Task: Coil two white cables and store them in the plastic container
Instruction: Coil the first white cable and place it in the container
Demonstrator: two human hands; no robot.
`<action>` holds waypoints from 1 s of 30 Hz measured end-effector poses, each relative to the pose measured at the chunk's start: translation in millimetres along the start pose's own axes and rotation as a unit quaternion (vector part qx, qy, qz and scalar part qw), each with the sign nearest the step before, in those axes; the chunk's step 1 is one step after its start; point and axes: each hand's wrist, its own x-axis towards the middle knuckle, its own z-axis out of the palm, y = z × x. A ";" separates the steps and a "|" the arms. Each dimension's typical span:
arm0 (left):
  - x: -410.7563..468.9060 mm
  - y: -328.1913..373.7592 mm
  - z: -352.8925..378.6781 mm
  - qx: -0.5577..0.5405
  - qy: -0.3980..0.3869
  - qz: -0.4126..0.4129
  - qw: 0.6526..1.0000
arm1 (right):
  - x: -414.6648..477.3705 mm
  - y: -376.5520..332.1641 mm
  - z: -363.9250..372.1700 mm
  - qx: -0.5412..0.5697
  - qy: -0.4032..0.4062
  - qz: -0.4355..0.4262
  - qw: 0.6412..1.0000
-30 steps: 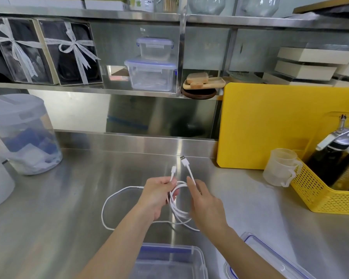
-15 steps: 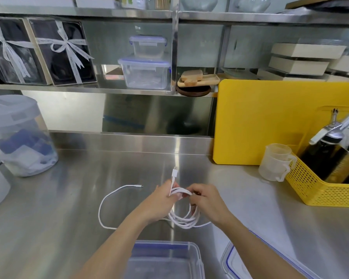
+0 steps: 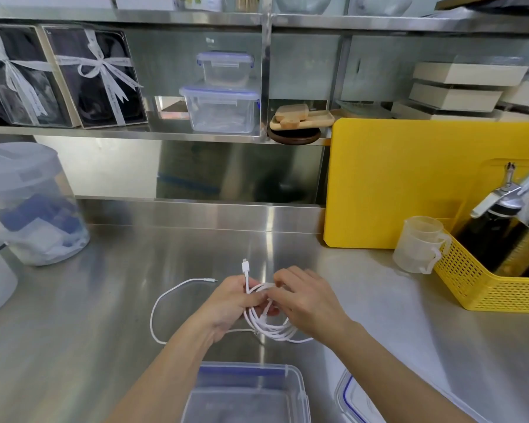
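Observation:
A white cable coil [image 3: 269,326] hangs in loops between both hands above the steel counter. My left hand [image 3: 229,303] pinches the top of the coil, with one white plug [image 3: 245,267] sticking up past the fingers. My right hand [image 3: 307,300] grips the same strands from the right. A second white cable [image 3: 165,297] lies loose on the counter to the left in an open arc, its thin plug pointing right. The open clear plastic container [image 3: 297,383] sits at the near edge below my arms. Its blue-rimmed lid [image 3: 347,398] lies to the right.
A yellow cutting board [image 3: 425,181] leans on the back wall. A clear measuring cup [image 3: 417,245] and a yellow basket [image 3: 483,285] with bottles stand at the right. A frosted round tub [image 3: 28,203] is at the left. Shelves above hold lidded containers [image 3: 222,108] and boxes.
My right hand went from beside the coil to over its top, closing on the strands. The second plug that stuck up is now tucked into the hands. The coil hangs lower.

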 end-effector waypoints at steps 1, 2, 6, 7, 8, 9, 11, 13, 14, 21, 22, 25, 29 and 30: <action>-1.9 2.0 -1.5 -0.019 -0.008 -0.003 1.000 | 0.7 0.5 -0.4 0.002 0.007 -0.007 1.000; -3.3 4.5 -2.4 -0.047 -0.013 -0.006 0.999 | 1.7 1.1 -1.0 0.007 0.020 -0.008 1.000; -5.4 13.6 1.4 -0.135 -0.010 -0.018 0.991 | 2.2 -0.1 -4.4 0.058 0.072 0.044 0.995; -5.6 14.3 3.6 -0.148 -0.009 -0.023 0.989 | 2.0 -2.9 -5.8 0.087 0.081 0.076 0.990; -6.5 15.0 6.0 -0.154 -0.010 -0.029 0.988 | 1.5 -5.5 -7.2 0.120 0.088 0.107 0.983; -7.0 15.4 7.2 -0.152 -0.011 -0.033 0.988 | 1.0 -8.5 -8.6 0.146 0.091 0.133 0.976; -8.0 16.1 7.8 -0.141 -0.011 -0.042 0.989 | -0.5 -13.8 -10.6 0.171 0.086 0.169 0.967; -8.4 16.0 8.1 -0.131 -0.014 -0.051 0.990 | -2.1 -15.6 -9.3 0.202 0.076 0.212 0.953; -8.3 16.3 8.7 -0.124 -0.010 -0.053 0.991 | -2.7 -16.3 -8.5 0.223 0.070 0.236 0.943; -4.4 8.8 8.8 -0.088 0.040 -0.032 0.995 | 0.5 -24.2 -2.5 0.323 0.087 0.356 0.873; -3.9 6.9 8.4 -0.088 0.044 -0.032 0.995 | 2.1 -24.1 -1.5 0.327 0.084 0.373 0.864; -3.3 1.1 7.0 -0.004 0.068 -0.012 0.998 | 5.7 -22.1 1.4 0.351 0.059 0.425 0.832; -3.3 -3.3 6.8 0.126 0.134 0.033 0.982 | 8.1 -16.7 1.1 0.401 -0.001 0.464 0.790; -4.2 -4.7 7.9 0.145 0.156 0.042 0.976 | 7.6 -15.8 1.8 0.400 -0.011 0.463 0.791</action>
